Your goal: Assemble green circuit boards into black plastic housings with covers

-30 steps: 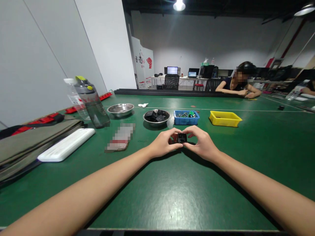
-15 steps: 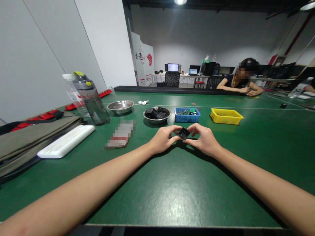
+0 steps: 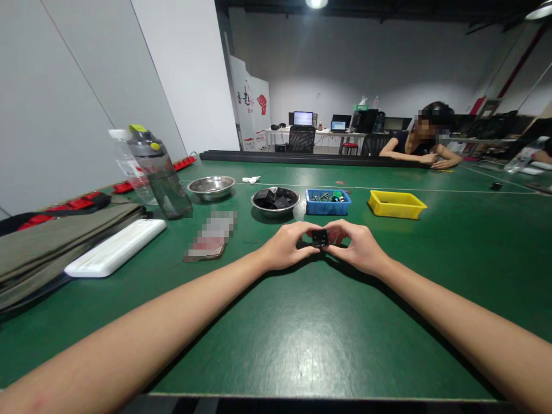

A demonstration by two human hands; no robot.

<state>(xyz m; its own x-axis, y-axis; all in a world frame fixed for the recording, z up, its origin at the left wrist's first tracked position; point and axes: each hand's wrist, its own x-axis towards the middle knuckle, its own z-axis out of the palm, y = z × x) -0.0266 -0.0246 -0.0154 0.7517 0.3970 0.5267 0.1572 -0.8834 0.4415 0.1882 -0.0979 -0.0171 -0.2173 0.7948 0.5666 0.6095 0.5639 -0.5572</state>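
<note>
A small black square plastic housing is held between both hands above the green table. My left hand pinches its left side, thumb below and fingers above. On its right side, my right hand grips it with thumb and fingertips. The face turned toward me looks dark, and its details are too small to make out. Just beyond the hands stand a steel bowl of black plastic pieces and a blue bin with green circuit boards and small metal parts.
A yellow bin stands right of the blue one. Farther left are another steel bowl, a grey bottle, a clear bottle, a white power bank and a bag. Across the table sits a person.
The black housing has turned from a tilted, corner-up position to nearly level between the hands. My fingers have shifted slightly around it; the bins and bowls stay put.
</note>
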